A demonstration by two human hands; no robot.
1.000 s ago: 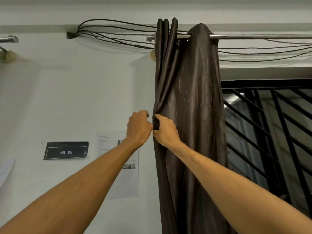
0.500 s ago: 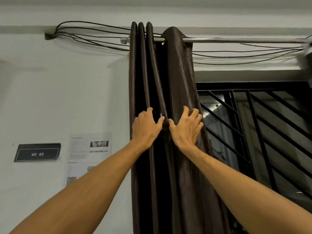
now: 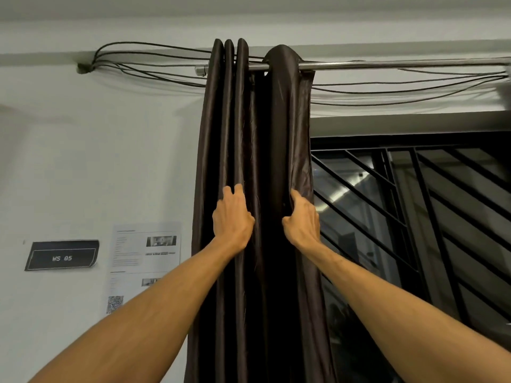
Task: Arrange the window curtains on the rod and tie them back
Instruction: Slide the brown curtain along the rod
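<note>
A dark brown curtain (image 3: 265,139) hangs bunched in narrow folds near the left end of a metal rod (image 3: 387,64). My left hand (image 3: 233,219) lies on the left folds at mid height, fingertips hooked over a pleat. My right hand (image 3: 302,219) grips the curtain's right edge, fingers curled behind the fabric. A dark gap of inner fold shows between the two hands. No tie-back is in view.
Black cables (image 3: 143,64) run along the wall behind the rod. A window with a black diagonal grille (image 3: 414,217) fills the right side. A "WS 05" label (image 3: 62,255) and a printed sheet (image 3: 146,258) hang on the white wall at left.
My hands have moved apart on the curtain. The right hand went from flat on the folds to gripping the right edge, and the folds between them have spread.
</note>
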